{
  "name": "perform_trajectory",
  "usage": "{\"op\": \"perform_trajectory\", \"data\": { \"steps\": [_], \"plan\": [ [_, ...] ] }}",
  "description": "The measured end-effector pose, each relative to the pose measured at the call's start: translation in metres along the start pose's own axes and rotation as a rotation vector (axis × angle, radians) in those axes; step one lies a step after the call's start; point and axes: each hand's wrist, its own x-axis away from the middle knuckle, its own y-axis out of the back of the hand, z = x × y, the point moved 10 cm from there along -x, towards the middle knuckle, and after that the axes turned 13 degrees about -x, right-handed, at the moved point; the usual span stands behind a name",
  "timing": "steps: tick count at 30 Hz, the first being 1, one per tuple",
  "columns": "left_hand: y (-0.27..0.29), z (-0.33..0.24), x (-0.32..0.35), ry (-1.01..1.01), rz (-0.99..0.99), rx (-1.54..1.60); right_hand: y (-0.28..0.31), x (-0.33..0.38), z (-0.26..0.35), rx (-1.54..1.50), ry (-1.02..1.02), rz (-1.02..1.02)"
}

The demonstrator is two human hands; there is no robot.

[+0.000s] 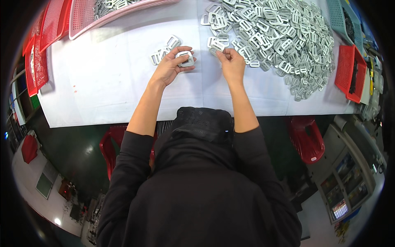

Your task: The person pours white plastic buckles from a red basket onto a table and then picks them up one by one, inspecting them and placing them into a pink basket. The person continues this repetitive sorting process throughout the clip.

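Observation:
Silver metal strap buckles (263,33) lie in a big heap on the white-covered table, from its middle to the right. My left hand (166,70) holds one slider buckle (188,61) between thumb and fingers, a little left of the heap. Just beyond that hand, a few loose buckles (174,41) rest on the cloth, partly hidden by its fingers. At the heap's near left edge, my right hand (233,66) has thumb and forefinger closed on another buckle (215,45). Whether that one is lifted off the cloth I cannot tell.
A pink basket (84,20) with metal pieces stands at the far left, beside red baskets (55,24). On the right edge sit a teal basket (335,18) and a red basket (342,74), both with dark contents. Red plastic chairs (306,142) stand at the table's near side.

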Motion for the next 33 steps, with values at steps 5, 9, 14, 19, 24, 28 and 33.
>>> {"op": "perform_trajectory", "data": {
  "steps": [5, 9, 14, 19, 24, 28, 33],
  "plan": [
    [-0.032, -0.006, 0.002, 0.012, 0.205, 0.074, -0.037, 0.016, 0.030, -0.024, 0.031, 0.411],
    [-0.035, -0.001, -0.005, 0.011, 0.220, 0.042, -0.013, -0.005, 0.065, 0.413, 0.370, 0.040],
    [-0.031, -0.007, -0.002, -0.012, 0.229, 0.100, -0.018, -0.008, 0.082, 0.764, 0.558, -0.061],
    [-0.031, -0.024, 0.003, 0.001, 0.178, 0.368, -0.021, 0.015, 0.063, -0.198, 0.055, 0.139],
    [-0.033, -0.072, 0.013, -0.181, 0.089, 0.233, -0.038, 0.037, 0.114, -0.036, 0.336, 0.060],
    [0.007, -0.159, 0.019, -0.388, 0.017, 0.023, -0.016, 0.022, 0.143, -0.241, 0.266, 0.038],
    [0.076, -0.280, 0.004, -0.389, -0.509, -0.893, 0.075, -0.014, 0.099, 0.023, 0.320, -0.184]
  ]
}}
